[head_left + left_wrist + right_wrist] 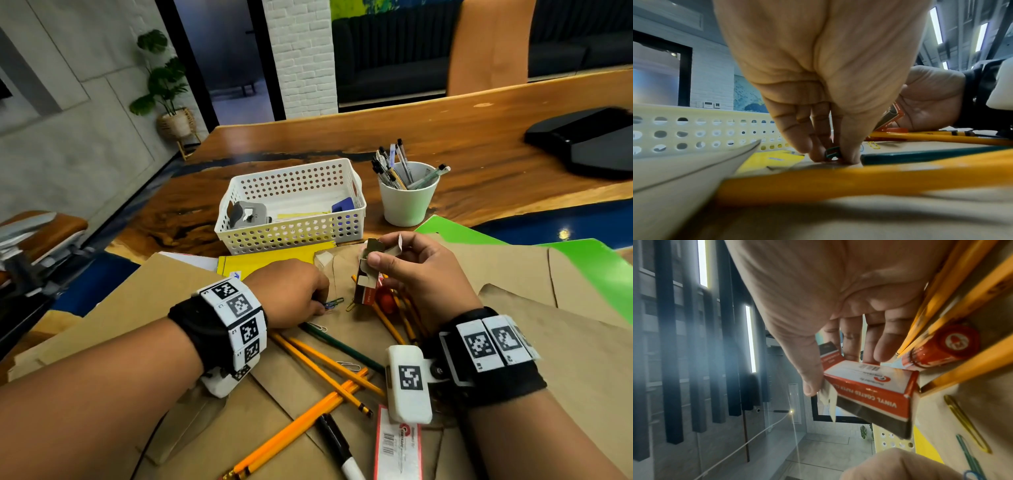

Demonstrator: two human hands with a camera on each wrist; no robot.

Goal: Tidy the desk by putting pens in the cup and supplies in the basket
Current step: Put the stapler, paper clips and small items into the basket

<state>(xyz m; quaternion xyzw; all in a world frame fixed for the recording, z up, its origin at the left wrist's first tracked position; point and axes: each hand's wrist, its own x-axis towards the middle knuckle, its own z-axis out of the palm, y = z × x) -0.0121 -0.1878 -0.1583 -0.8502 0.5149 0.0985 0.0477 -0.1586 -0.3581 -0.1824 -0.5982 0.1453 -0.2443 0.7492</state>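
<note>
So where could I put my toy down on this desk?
Behind the white basket and cup, the wooden desk is bare. Brown paper right of the right hand is free too. Between both hands, pencils crowd it.

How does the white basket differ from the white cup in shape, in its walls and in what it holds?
The white basket is rectangular and low; the white cup is round and taller. The basket's walls are full of round holes, while the cup's wall is solid. The basket holds flat supplies, among them a grey hole punch; the cup holds pens that stand upright and lean on its rim. Both are white and stand on the wooden desk.
</note>
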